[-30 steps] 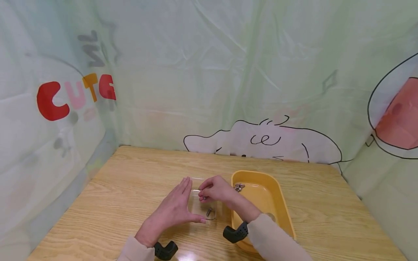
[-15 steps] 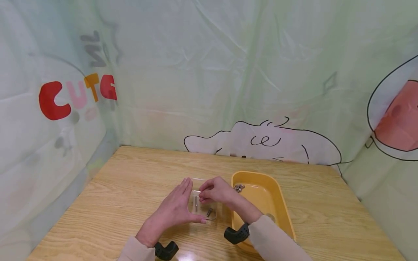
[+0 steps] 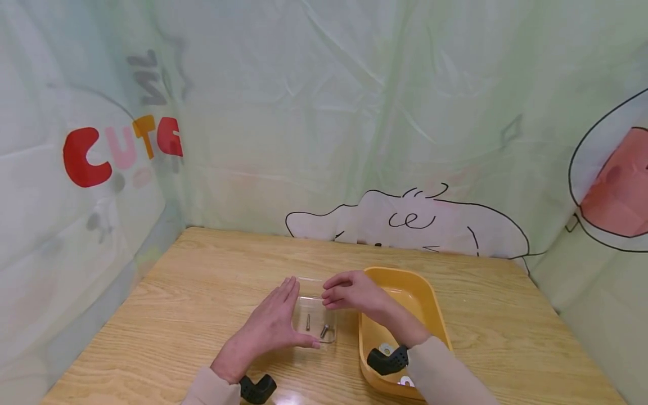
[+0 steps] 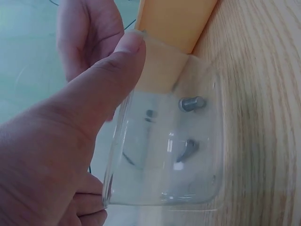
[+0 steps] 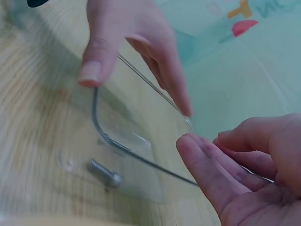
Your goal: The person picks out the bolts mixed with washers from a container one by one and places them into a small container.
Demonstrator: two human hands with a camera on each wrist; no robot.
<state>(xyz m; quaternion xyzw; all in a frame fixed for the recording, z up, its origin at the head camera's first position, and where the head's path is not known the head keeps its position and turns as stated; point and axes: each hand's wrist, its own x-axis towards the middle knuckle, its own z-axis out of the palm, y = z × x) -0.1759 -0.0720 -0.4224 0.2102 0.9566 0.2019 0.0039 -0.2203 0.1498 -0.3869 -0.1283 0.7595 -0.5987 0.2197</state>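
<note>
My left hand [image 3: 270, 315] holds a clear plastic box [image 3: 315, 310] on the table, thumb across its near side, fingers along the left. Its thumb [image 4: 113, 70] lies on the box rim in the left wrist view. Two metal screws lie apart on the box floor: a thin screw [image 3: 307, 322] and a thicker bolt [image 3: 325, 331], also a bolt [image 5: 104, 173] in the right wrist view. Above the box's right far corner is my right hand [image 3: 361, 292], fingers loosely bent, with nothing visible between them.
A yellow tray [image 3: 439, 309] stands right of the box, partly under my right forearm. Pale round pieces [image 3: 387, 349] lie inside it. The wooden table [image 3: 228, 256] meets printed curtains [image 3: 273, 140] at its back and sides.
The thin screw, first in my right fingers, dropped into the box and now lies on its floor. My right hand has moved right, covering the metal pieces in the tray. The left hand stays.
</note>
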